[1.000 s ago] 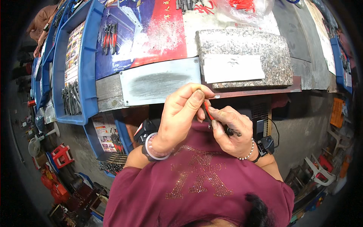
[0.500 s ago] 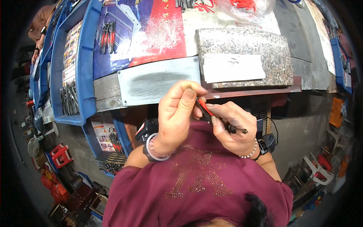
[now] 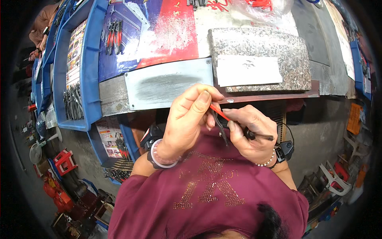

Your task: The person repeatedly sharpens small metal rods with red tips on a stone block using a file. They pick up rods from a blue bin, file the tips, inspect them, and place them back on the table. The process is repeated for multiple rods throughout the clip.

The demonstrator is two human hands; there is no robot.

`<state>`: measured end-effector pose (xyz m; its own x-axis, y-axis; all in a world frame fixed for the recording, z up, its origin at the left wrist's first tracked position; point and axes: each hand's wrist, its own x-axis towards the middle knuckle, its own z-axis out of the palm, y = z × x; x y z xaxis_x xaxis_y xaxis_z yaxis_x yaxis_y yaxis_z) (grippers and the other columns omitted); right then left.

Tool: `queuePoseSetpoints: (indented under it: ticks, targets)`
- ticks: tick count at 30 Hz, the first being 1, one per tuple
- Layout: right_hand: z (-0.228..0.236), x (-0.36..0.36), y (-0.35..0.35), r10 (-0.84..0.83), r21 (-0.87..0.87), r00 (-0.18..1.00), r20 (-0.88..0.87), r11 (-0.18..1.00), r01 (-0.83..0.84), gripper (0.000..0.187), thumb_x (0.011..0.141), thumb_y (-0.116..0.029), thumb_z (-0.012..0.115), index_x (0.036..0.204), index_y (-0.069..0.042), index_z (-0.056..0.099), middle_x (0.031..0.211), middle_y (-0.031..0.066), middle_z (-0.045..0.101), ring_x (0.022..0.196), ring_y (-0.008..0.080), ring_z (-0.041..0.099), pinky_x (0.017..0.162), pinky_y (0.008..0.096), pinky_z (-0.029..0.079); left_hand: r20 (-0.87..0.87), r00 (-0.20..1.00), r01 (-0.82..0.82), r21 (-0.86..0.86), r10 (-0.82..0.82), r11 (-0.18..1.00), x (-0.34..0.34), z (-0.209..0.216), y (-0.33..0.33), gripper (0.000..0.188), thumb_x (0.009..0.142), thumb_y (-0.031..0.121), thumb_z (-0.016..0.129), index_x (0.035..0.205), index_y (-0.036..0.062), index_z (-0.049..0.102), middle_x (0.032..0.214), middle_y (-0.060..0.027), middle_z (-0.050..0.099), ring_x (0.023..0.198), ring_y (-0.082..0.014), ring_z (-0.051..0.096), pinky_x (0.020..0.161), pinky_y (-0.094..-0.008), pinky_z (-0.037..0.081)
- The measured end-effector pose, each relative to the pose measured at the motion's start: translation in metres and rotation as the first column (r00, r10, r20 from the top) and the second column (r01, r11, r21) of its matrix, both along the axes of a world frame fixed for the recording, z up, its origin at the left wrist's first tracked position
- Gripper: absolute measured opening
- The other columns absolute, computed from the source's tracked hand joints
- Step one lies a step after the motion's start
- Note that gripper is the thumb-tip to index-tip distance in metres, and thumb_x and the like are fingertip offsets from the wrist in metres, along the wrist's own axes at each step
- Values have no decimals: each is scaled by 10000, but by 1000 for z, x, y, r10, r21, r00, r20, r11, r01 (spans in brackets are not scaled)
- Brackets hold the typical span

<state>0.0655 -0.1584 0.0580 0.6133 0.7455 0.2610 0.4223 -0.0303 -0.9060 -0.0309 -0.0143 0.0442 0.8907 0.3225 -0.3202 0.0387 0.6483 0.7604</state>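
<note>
In front of my chest, my left hand (image 3: 183, 121) pinches a slim black piece (image 3: 222, 133) between thumb and fingers; its free end points down and right. A narrow red strip (image 3: 219, 112) runs from those fingertips to my right hand (image 3: 254, 127), where thumb and forefinger are closed at its other end. My right hand also has a dark rod-like tool (image 3: 262, 137) tucked in its fingers, its tip sticking out to the right. Fingers hide where strip and black piece meet. Beyond my hands lies a smudged pale plate (image 3: 169, 85) fixed to the bench.
A speckled stone block (image 3: 290, 59) bearing white paper (image 3: 248, 71) sits at the bench's front edge. Black-and-red pieces (image 3: 114, 38) lie further left, beside a blue bin (image 3: 90, 79) with dark parts. Red pieces (image 3: 260, 4) rest in plastic at the back. Another person's arm (image 3: 39, 34) shows far left.
My right hand has shifted slightly right, away from my left. More of the red strip shows between them, and the black piece now stands apart from it, angled further down.
</note>
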Motion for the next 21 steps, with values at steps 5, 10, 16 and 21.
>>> queuePoseSetpoints:
  ticks: [5,10,16,21]
  targets:
    - [-4,0,3,-13,88,994,105,996,4,339,692,137,651,1005,9,661,730,106,626,560,181,619,492,276,485,23,999,-50,22,50,998,0,1,0,260,1030,241,463,1077,15,584,832,-13,606,631,-31,518,567,-161,423]
    - [-8,-4,3,11,71,997,79,997,-17,345,737,171,625,1046,21,654,727,88,620,579,127,589,502,232,455,46,998,-43,85,39,995,0,0,-3,257,1029,239,469,1063,13,588,836,-15,603,634,-32,515,574,-165,423]
    - [-8,-5,4,66,67,997,39,995,-68,322,714,127,659,1024,41,651,729,107,620,554,186,602,492,272,477,24,999,-49,113,47,992,-1,-3,-3,272,1026,260,465,1044,5,559,818,-52,593,615,-69,528,551,-182,423]
    - [-5,-3,4,87,20,994,68,996,-89,305,705,91,698,1002,47,645,726,112,628,582,222,630,508,296,505,11,997,-82,93,82,992,0,-3,-5,260,1024,244,471,1044,2,562,848,-58,606,646,-77,554,596,-187,449]
